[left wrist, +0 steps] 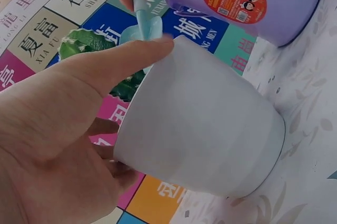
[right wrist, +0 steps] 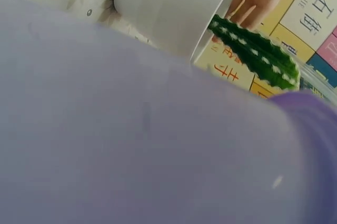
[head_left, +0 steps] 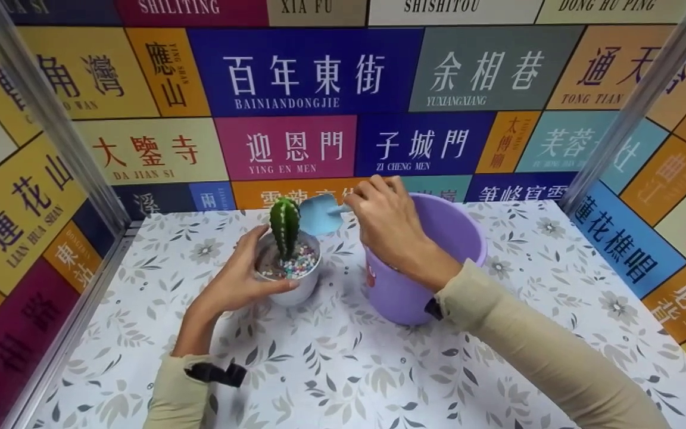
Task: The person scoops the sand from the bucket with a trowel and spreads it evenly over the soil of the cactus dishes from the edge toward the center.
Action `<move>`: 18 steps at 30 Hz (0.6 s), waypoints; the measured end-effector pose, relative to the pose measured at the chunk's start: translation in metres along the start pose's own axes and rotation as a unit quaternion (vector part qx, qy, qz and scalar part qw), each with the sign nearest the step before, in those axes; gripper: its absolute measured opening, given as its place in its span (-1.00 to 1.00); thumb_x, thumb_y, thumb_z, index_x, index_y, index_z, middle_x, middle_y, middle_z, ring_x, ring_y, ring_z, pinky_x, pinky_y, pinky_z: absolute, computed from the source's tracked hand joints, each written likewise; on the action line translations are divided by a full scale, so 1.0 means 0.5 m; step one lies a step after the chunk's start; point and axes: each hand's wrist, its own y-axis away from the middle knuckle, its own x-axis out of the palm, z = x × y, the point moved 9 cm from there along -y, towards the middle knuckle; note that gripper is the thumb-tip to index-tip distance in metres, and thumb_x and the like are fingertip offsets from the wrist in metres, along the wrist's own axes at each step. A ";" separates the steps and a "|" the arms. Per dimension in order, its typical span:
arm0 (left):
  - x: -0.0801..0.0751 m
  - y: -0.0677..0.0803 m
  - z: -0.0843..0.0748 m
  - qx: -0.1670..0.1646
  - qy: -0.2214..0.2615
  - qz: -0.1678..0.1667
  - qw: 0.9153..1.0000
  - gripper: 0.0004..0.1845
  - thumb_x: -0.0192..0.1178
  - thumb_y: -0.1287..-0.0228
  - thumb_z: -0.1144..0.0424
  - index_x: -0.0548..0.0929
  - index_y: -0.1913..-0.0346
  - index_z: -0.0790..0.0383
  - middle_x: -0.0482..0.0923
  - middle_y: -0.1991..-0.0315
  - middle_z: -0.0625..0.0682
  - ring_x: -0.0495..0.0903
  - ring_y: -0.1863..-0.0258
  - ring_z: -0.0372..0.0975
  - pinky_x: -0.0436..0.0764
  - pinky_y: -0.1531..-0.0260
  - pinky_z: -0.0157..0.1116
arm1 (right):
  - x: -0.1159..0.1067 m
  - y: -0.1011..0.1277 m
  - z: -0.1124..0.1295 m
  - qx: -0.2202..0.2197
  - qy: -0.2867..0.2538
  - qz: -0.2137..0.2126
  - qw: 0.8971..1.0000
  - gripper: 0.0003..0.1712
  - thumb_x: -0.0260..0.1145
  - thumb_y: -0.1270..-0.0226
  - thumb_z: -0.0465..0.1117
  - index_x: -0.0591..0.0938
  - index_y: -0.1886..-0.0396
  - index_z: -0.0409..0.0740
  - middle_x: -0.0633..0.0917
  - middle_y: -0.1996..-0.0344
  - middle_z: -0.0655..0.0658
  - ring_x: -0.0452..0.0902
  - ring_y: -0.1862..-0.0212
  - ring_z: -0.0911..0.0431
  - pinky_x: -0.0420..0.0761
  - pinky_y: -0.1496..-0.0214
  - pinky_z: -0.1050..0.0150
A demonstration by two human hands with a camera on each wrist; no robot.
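Note:
A white flowerpot (head_left: 295,294) stands on the table, with a green cactus (head_left: 284,226) in it. Colourful pebbles (head_left: 303,262) cover part of the top; a brownish patch shows on the left. My left hand (head_left: 233,280) holds the pot near its rim, thumb on the near side and fingers around the far left. In my right hand (head_left: 387,220) is the handle of a light blue trowel (head_left: 321,215), its blade pointing left, close beside the cactus. The right wrist passes over the rim of a purple bucket (head_left: 402,301), whose wall fills most of the right wrist view.
A white tablecloth (head_left: 343,381) with grey leaves and flowers covers the table. Behind it rises a wall of coloured panels (head_left: 313,71) with printed place names. Metal posts (head_left: 60,125) stand at the corners. Inside the bucket, the bottom is hidden.

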 end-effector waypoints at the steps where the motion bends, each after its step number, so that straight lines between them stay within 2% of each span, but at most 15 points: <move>1: -0.001 0.001 0.000 -0.005 -0.002 -0.001 1.000 0.37 0.70 -0.06 -0.15 -0.01 -0.77 0.07 -0.06 -0.76 0.22 0.01 -0.75 0.10 0.09 -0.71 0.23 | -0.001 0.002 -0.009 0.009 -0.003 0.008 1.000 -0.61 0.23 -0.44 -0.41 0.82 -0.09 -0.04 0.79 0.05 -0.12 0.59 -0.06 -0.09 0.46 -0.26 -0.04; 4: -0.009 0.003 -0.005 -0.016 -0.013 -0.011 1.000 0.35 0.62 -0.15 -0.21 -0.07 -0.78 0.05 -0.14 -0.78 0.23 -0.11 -0.77 0.13 0.04 -0.69 0.33 | -0.004 0.013 -0.037 0.039 -0.014 0.035 0.999 -0.61 0.24 -0.49 -0.33 0.79 -0.18 -0.02 0.79 -0.02 -0.12 0.58 -0.10 -0.10 0.46 -0.23 -0.05; 6: -0.020 0.003 -0.014 -0.015 -0.023 -0.030 0.999 0.28 0.54 -0.27 -0.21 -0.09 -0.79 0.06 -0.18 -0.78 0.25 -0.18 -0.77 0.14 0.00 -0.67 0.39 | -0.009 0.024 -0.058 0.058 -0.025 0.047 0.997 -0.64 0.25 -0.54 -0.25 0.76 -0.23 -0.01 0.77 -0.06 -0.13 0.57 -0.13 -0.10 0.46 -0.22 -0.06; 10: -0.055 0.007 -0.052 0.015 -0.024 -0.109 0.994 0.03 0.37 -0.50 -0.10 0.01 -0.77 0.14 -0.06 -0.75 0.28 -0.12 -0.76 0.15 -0.02 -0.67 0.38 | -0.023 0.051 -0.103 0.088 -0.052 0.051 0.993 -0.66 0.26 -0.63 -0.13 0.74 -0.27 0.00 0.76 -0.08 -0.13 0.57 -0.17 -0.11 0.47 -0.24 -0.08; 14: -0.085 0.020 -0.101 0.063 -0.003 -0.206 0.976 -0.19 0.30 -0.59 -0.02 0.23 -0.71 0.14 0.23 -0.66 0.19 0.13 -0.69 0.01 0.10 -0.69 0.25 | -0.034 0.084 -0.150 0.114 -0.072 0.050 0.990 -0.68 0.29 -0.63 -0.10 0.74 -0.25 0.00 0.76 -0.07 -0.12 0.57 -0.18 -0.10 0.47 -0.27 -0.11; 18: -0.091 0.038 -0.161 0.130 0.008 -0.272 0.953 -0.34 0.33 -0.57 0.06 0.41 -0.60 0.13 0.45 -0.53 0.09 0.34 -0.59 -0.12 0.24 -0.66 0.11 | -0.040 0.116 -0.198 0.135 -0.087 0.057 0.985 -0.69 0.34 -0.57 -0.14 0.75 -0.21 -0.03 0.76 -0.07 -0.14 0.58 -0.19 -0.12 0.46 -0.24 -0.12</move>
